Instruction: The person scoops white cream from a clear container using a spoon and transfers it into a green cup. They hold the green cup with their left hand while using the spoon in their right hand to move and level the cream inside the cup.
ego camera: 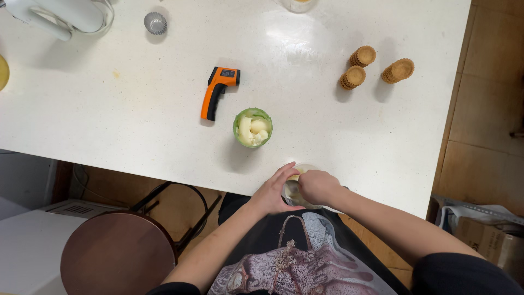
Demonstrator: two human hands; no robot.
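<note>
My left hand [272, 192] cups the left side of a small clear glass bowl [292, 192] that stands at the near edge of the white table [136, 109]. My right hand [317, 186] is closed over the bowl's top, and what it grips is hidden. Pale yellow contents show in the bowl under the fingers. A green cup [252, 127] filled with pale yellow chunks stands a little farther in, apart from both hands.
An orange and black gun-shaped thermometer [217, 91] lies left of the cup. Three stacks of small tart shells [398, 70] stand at the right. A white hand mixer [60, 15] and a small fluted metal mould [155, 23] sit at the far left. A round brown stool [117, 254] stands below the table.
</note>
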